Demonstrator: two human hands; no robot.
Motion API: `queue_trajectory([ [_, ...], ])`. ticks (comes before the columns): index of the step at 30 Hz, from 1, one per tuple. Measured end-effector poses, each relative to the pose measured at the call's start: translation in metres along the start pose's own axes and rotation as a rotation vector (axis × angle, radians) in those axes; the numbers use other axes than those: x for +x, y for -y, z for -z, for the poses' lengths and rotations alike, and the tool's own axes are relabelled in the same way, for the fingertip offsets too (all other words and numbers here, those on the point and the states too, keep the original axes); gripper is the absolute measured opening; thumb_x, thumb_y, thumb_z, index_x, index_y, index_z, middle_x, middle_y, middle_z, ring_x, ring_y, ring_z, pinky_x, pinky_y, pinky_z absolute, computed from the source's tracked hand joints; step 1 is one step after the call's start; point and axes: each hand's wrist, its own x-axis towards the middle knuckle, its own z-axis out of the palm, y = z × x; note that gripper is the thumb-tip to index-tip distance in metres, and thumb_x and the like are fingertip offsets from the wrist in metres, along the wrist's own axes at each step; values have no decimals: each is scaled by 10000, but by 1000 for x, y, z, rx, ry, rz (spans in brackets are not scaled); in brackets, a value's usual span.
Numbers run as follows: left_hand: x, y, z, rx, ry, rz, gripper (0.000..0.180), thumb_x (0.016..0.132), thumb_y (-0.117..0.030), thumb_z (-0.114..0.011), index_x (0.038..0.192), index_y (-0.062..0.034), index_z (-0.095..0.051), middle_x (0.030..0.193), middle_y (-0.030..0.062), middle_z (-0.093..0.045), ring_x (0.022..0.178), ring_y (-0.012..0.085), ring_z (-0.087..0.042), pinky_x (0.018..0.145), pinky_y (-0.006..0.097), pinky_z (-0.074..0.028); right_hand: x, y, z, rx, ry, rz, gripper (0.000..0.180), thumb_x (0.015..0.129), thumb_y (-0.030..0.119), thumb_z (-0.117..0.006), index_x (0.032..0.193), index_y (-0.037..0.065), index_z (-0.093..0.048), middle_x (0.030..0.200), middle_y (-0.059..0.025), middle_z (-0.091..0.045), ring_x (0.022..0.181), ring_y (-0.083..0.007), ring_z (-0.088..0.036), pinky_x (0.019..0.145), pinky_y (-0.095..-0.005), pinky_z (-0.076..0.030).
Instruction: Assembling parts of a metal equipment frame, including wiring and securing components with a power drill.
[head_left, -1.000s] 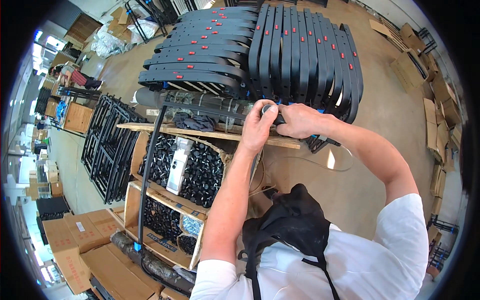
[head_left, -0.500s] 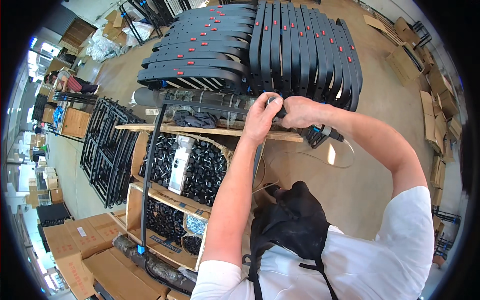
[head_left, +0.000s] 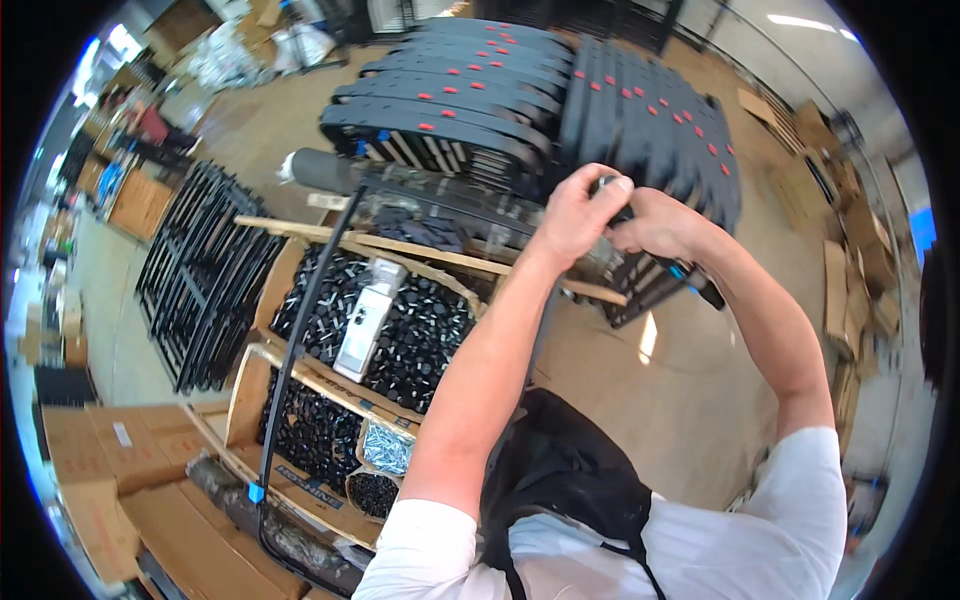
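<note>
Both my hands are together at the far end of a black bent-tube frame (head_left: 318, 262). My left hand (head_left: 582, 218) is closed with the thumb on top, around a dark piece I cannot make out. Right beside it, my right hand (head_left: 660, 222) is wrapped around what looks like a straight dark power driver (head_left: 708, 290). Its tail sticks out below my right wrist. The driver's front end is hidden between my hands. The tube frame lies across open boxes, with a blue clip (head_left: 256, 493) on its near side.
A carton of black-headed bolts (head_left: 425, 330) with a white phone (head_left: 365, 330) on it stands left of my arm. A nearer wooden box (head_left: 240, 415) holds more bolts and silver screws (head_left: 388, 447). Black curved parts (head_left: 450, 90) are stacked ahead. Black frames (head_left: 205, 275) lean left; cartons (head_left: 860, 290) line the right.
The view has turned, so the boxes and the stacked parts sit differently in it. My hands stay together at the frame's far end, with the driver's tail angled more downward.
</note>
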Motion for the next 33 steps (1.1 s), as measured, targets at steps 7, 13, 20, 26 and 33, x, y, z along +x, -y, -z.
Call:
queue_trajectory([
  [7,5,-58,196,-32,-422,-141,196,1035,-230,-665,1067,-45,-718,1003,-1,-683,920,104,-604,863,285,-500,138,185,-49,-286,198,229,375,846,317,-653,722,-36,-685,671,-112,-713,573,-225,-716,616,-380,-577],
  [13,20,-95,345,0,-632,-205,270,1012,-276,-620,1016,-24,-717,972,43,-667,896,158,-611,822,319,-501,255,295,-99,-391,215,387,294,838,292,-627,753,26,-719,676,-82,-725,637,-215,-732,647,-372,-561],
  [20,26,-84,383,-59,-734,-204,263,999,-286,-660,1006,-32,-728,936,29,-661,864,143,-604,783,306,-500,308,312,-119,-409,288,426,350,873,334,-656,853,-13,-699,722,-77,-724,575,-198,-698,523,-370,-530],
  [26,28,-82,382,-71,-733,-251,266,1011,-287,-646,1005,-31,-720,931,26,-661,860,139,-607,784,310,-506,309,317,-116,-431,321,437,335,866,305,-651,833,-27,-673,689,-82,-700,537,-198,-679,546,-371,-541],
  [33,24,-76,384,-85,-748,-228,262,1009,-279,-647,1016,-26,-716,955,28,-670,887,139,-607,820,310,-502,311,318,-122,-527,342,421,330,882,289,-576,755,18,-715,685,-113,-724,652,-235,-736,675,-399,-563],
])
